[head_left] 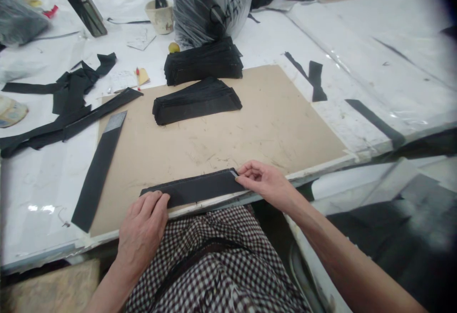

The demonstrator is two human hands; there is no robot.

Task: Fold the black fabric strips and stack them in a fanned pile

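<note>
- The left hand (142,227) lies open and flat, fingers unclenched, pressing on the near-left end of a long, flat black fabric strip (193,190).
- The right hand (264,184) is curled and grasps the strip's other end between its fingertips (240,173), where a pale edge shows at the corner.
- The strip lies across the front edge of a tan pressboard sheet (271,132), with both forearms reaching over that edge.
- A brown-and-white checked cloth (214,270) lies just below the sheet's front edge, under the hands.
- A long black strip with a grey end (100,170) lies on the sheet's left side.
- A tapered stack of black strips (196,102) sits at the middle of the sheet.
- A second black stack (203,63) sits just past the sheet's far edge, on a white-covered table (357,127).
- Loose, tangled black fabric strips (60,106) lie beside the sheet's left edge, partly across its corner.
- A bowtie-shaped black scrap (312,78) lies beyond the sheet's right corner.
- A transparent plastic bag of dark material (210,8) and a cream ceramic cup (159,20) stand well past the sheet's far edge.
</note>
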